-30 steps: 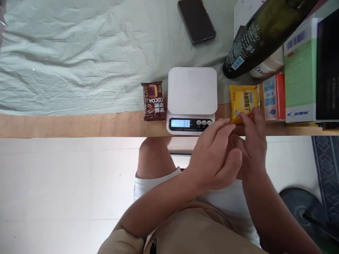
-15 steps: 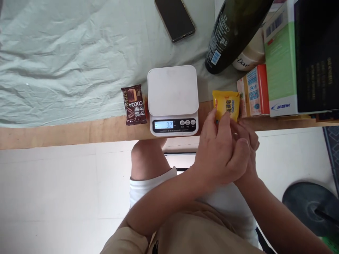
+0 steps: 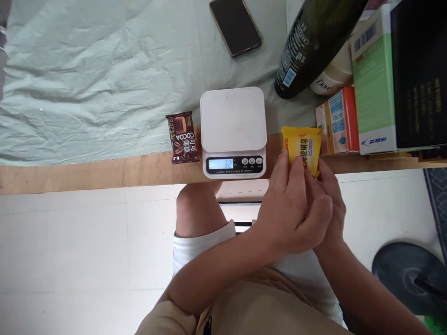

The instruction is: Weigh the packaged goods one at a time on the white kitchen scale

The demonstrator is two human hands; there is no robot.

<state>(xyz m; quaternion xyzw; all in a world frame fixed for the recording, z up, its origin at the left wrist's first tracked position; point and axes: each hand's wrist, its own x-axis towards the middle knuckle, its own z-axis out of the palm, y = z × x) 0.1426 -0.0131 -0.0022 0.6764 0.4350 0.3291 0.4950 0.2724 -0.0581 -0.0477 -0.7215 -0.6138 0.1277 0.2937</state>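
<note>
Both my hands pinch the yellow snack packet point(image 3: 302, 148) at the table edge point(image 3: 87, 173).
My left hand point(image 3: 291, 204) and right hand point(image 3: 328, 204) should keep hold, fingertips only, packet level, beside the white kitchen scale point(image 3: 233, 125).

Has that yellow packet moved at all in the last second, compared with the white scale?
Yes. The yellow packet has shifted a little toward the white scale, closing the gap, with both the left hand and right hand now gripping its near end.

One head-worn camera looks steeply down from close above, facing the table edge point(image 3: 87, 172) across mid-frame, the scale point(image 3: 233, 130) near centre, floor and the wearer's lap filling the lower half.
</note>
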